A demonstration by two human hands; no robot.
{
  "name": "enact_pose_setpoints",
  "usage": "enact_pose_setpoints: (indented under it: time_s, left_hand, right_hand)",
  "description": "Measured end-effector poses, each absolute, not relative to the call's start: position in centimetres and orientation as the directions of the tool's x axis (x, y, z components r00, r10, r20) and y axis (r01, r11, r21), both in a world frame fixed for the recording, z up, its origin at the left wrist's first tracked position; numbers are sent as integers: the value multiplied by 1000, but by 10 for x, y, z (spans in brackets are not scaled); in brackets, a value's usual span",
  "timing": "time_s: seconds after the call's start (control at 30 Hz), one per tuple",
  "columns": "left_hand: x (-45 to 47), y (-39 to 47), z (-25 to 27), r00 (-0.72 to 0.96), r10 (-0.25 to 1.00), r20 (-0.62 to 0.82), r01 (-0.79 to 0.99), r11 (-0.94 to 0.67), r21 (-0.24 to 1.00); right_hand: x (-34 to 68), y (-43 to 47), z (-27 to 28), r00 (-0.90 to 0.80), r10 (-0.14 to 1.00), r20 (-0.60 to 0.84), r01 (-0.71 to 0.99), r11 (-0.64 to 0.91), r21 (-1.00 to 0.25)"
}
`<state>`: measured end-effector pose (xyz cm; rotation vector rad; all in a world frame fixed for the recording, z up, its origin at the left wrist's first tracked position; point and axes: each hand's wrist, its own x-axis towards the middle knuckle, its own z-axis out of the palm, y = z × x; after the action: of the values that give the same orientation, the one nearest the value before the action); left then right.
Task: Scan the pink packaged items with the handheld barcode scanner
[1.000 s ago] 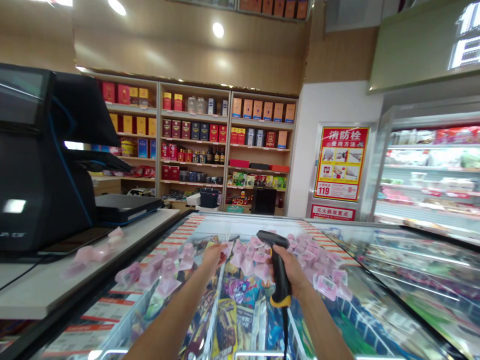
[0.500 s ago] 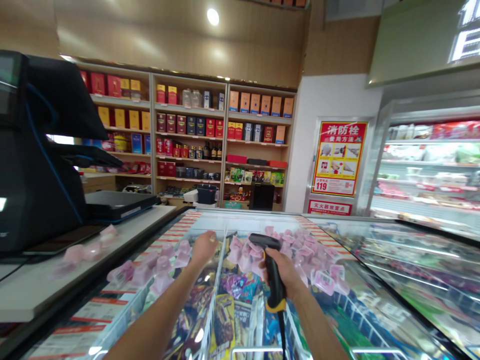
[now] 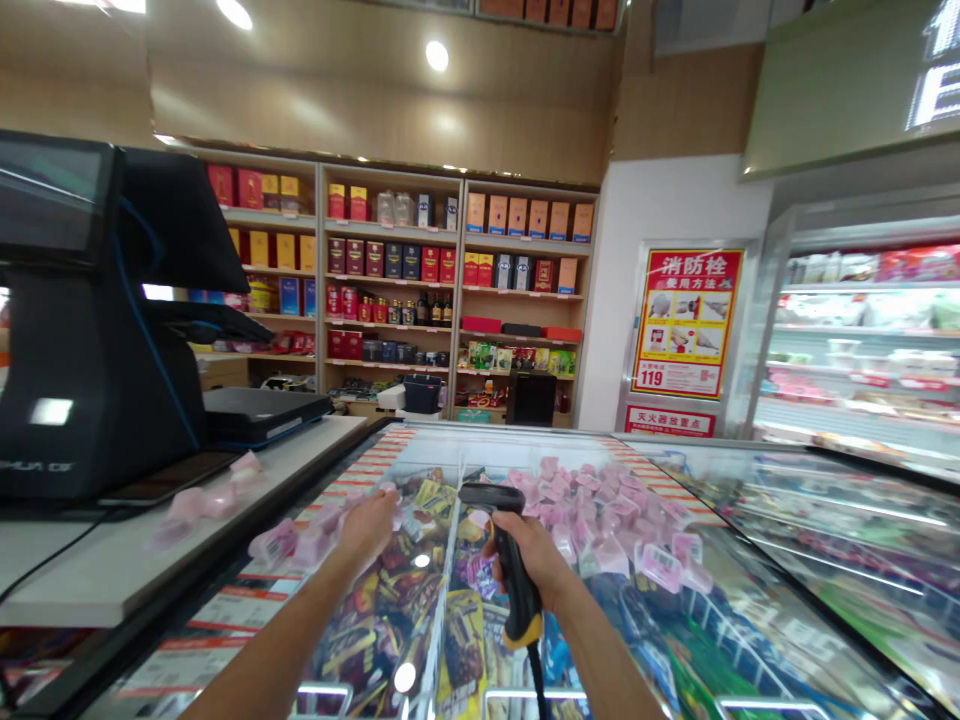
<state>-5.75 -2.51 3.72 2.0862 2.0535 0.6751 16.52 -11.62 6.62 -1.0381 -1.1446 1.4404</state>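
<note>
My left hand (image 3: 371,528) is over the left part of the freezer's glass top, its fingers curled at a small pink plastic cup (image 3: 391,490) that the hand partly hides. More pink cups (image 3: 279,543) lie beside that wrist. My right hand (image 3: 531,555) grips a black and yellow barcode scanner (image 3: 517,580) by its handle, its head turned to the left and its cable hanging down. A large heap of pink cups (image 3: 600,505), some with barcode labels, lies on the glass right of the scanner.
Beneath the glass of the chest freezer (image 3: 420,445) are colourful packets. At left, a black cash register (image 3: 82,370) stands on a white counter (image 3: 82,590) with several pink cups. Shelves of boxes (image 3: 390,260) line the back wall. At right stands a lit display fridge (image 3: 862,340).
My left hand has moved left, from near the middle divider to the left-hand pink cups. My right hand has shifted left with the scanner. The view has turned slightly left.
</note>
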Motion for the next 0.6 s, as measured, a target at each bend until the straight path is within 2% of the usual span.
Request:
enact_pose_setpoints:
  time_s: [0.17,0.33,0.47,0.6]
  left_hand:
    - [-58,-15,45,-81,991,108,744,-12,668]
    - [-32,-8,54,-166,978,-124,380,180,907]
    - [-8,-6,57,-98,958,-268,122,279,953]
    - [7,-6,57,-49,945,-323,35,325,945]
  right_hand:
    - [169,-118,68,-128,991,-38,-179,-61,-982]
    - [169,-116,67,-120,993,-19,-197,-42,-979]
    - [167,-119,71,-133,991,-18,-176,-42,-984]
    - [167,-124,77,-128,990,-64,-112,-79,-991]
